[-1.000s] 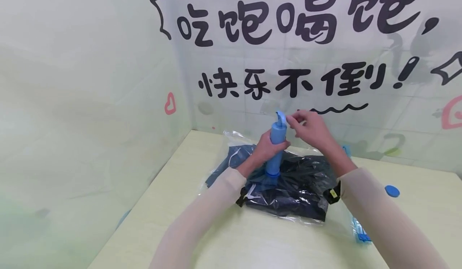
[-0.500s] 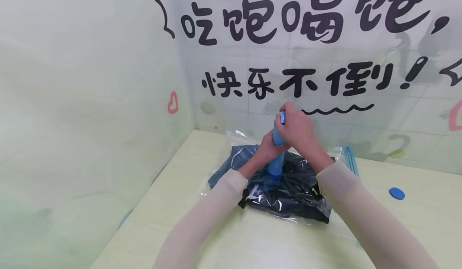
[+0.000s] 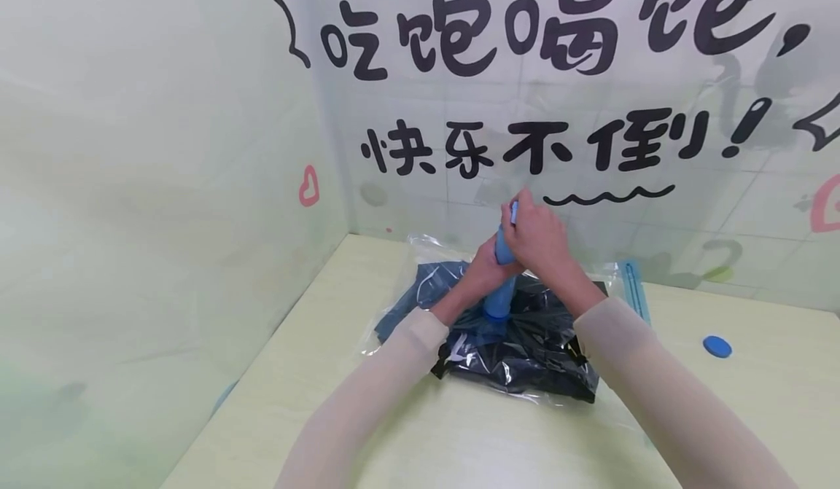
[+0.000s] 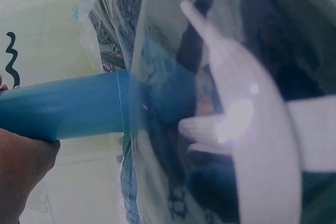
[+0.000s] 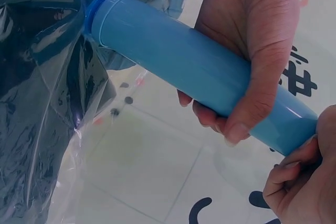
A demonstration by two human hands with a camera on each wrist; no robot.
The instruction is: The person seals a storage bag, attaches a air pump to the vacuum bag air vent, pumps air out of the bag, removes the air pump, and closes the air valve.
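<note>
A blue hand pump (image 3: 500, 301) stands on a clear plastic storage bag (image 3: 525, 361), its lower end seated on a round blue valve (image 5: 102, 6). Dark clothes fill the bag; the plastic is drawn into creases around the valve in the right wrist view. My left hand (image 3: 484, 269) grips the pump's barrel (image 5: 173, 51), thumb across it. At the pump's top, my right hand (image 3: 539, 237) has its fingers curled round the handle, which it mostly hides. In the left wrist view the barrel (image 4: 63, 106) runs into the bag beside a white shape (image 4: 247, 114) under the plastic.
On the table (image 3: 459, 445) a round blue cap (image 3: 717, 347) lies right of the bag. The bag's light blue zip edge (image 3: 634, 292) reaches toward the back wall (image 3: 420, 205), which carries large black lettering. Another wall (image 3: 197, 183) closes the left side.
One second ago my right hand was beside the raised, curved handle; it then moved left and closed over the pump's top. Since half a second ago little differs. My left hand keeps its grip.
</note>
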